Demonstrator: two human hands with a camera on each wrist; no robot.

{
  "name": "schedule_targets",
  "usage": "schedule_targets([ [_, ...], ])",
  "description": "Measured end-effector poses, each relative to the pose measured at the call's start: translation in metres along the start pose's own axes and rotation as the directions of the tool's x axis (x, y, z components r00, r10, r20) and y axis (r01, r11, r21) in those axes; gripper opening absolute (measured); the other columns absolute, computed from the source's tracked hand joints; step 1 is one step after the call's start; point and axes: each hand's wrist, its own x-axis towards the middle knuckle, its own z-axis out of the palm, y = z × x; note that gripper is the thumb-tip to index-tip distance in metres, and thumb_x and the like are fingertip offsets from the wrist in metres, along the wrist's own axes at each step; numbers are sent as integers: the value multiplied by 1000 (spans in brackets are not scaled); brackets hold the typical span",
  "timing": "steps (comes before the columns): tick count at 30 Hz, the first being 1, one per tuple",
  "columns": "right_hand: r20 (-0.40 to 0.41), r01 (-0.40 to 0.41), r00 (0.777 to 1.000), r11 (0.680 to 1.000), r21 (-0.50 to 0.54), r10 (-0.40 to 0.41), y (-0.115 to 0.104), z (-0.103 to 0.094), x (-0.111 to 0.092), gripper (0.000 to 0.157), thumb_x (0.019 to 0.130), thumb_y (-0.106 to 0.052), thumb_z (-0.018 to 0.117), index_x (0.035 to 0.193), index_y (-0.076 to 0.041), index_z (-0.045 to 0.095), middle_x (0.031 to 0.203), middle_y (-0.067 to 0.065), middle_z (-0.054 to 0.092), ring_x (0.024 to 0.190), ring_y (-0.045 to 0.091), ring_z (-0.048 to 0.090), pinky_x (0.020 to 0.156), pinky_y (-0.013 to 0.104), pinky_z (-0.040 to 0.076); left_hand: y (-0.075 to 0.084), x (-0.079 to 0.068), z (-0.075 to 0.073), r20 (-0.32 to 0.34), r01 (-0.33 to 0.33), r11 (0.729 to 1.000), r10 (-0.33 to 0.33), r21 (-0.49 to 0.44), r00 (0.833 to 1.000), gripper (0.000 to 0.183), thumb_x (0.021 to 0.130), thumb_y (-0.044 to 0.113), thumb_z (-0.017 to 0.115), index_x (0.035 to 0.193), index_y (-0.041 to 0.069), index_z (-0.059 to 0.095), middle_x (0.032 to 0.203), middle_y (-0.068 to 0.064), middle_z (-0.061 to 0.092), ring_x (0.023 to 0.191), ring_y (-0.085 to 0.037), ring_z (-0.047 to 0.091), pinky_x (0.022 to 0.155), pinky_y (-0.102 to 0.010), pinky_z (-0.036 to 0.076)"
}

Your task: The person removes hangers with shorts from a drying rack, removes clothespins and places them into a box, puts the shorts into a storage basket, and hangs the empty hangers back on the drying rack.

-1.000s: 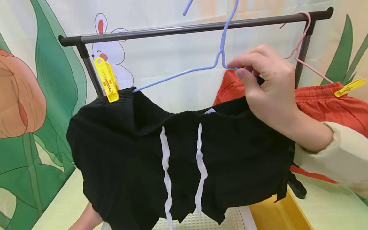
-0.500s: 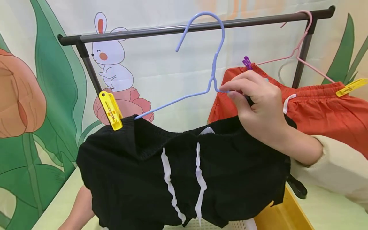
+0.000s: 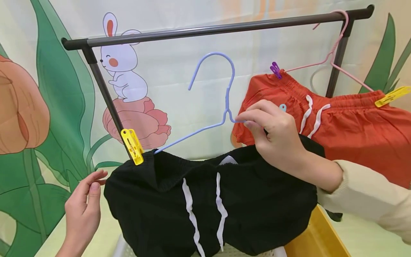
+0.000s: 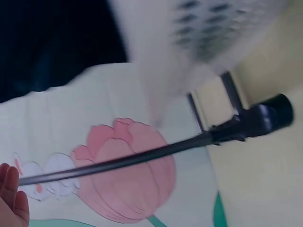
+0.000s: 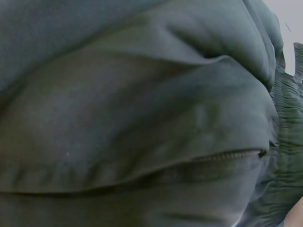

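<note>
My right hand [image 3: 278, 135] pinches the blue hanger [image 3: 196, 132] just right of its neck, between thumb and index finger. Black shorts [image 3: 266, 200] with two white drawstrings hang from this hanger. A yellow clothespin [image 3: 132, 147] grips their waistband at the left end; the right end is hidden behind my right hand. My left hand [image 3: 82, 210] is beside the left edge of the shorts, fingers relaxed and holding nothing. Its fingers also show at the left edge of the left wrist view. Dark shorts fabric [image 5: 142, 113] fills most of the right wrist view.
A dark rack bar [image 3: 199, 31] runs behind the hanger. Red shorts [image 3: 359, 139] hang at right on a pink hanger [image 3: 335, 53], held by a purple clothespin [image 3: 275, 70] and a yellow one. Below stand a white perforated basket [image 3: 120, 248] and a yellow bin [image 3: 321, 235].
The blue hanger and black shorts have come down and slightly left, the hook now below the bar. My left hand has come out from behind the shorts to their left side.
</note>
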Motion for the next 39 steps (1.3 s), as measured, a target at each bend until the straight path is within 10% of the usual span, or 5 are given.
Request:
schedule_targets([
  [16, 60, -12, 998, 1000, 24, 11, 7, 15, -24, 20, 72, 15, 62, 81, -1, 67, 74, 8, 57, 70, 13, 50, 57, 15, 41, 37, 0, 6, 20, -296, 951, 299, -90, 954, 27, 92, 0, 41, 115, -3, 54, 113, 29, 49, 100, 15, 47, 84, -1, 33],
  [31, 102, -70, 993, 996, 50, 65, 11, 32, -45, 20, 71, 14, 63, 83, -2, 67, 76, 6, 58, 69, 12, 50, 55, 18, 43, 45, -5, 14, 123, -388, 920, 392, -53, 912, 30, 80, -2, 60, 110, 1, 59, 100, -9, 62, 101, 8, 46, 90, -3, 30],
  [39, 114, -97, 989, 994, 58, 90, 15, 39, -54, 19, 72, 13, 62, 82, -3, 66, 76, 6, 58, 69, 12, 50, 55, 17, 42, 44, -3, 18, 178, -441, 896, 426, 50, 887, 37, 70, -3, 69, 105, 6, 63, 95, -5, 66, 89, -14, 53, 81, -12, 36],
])
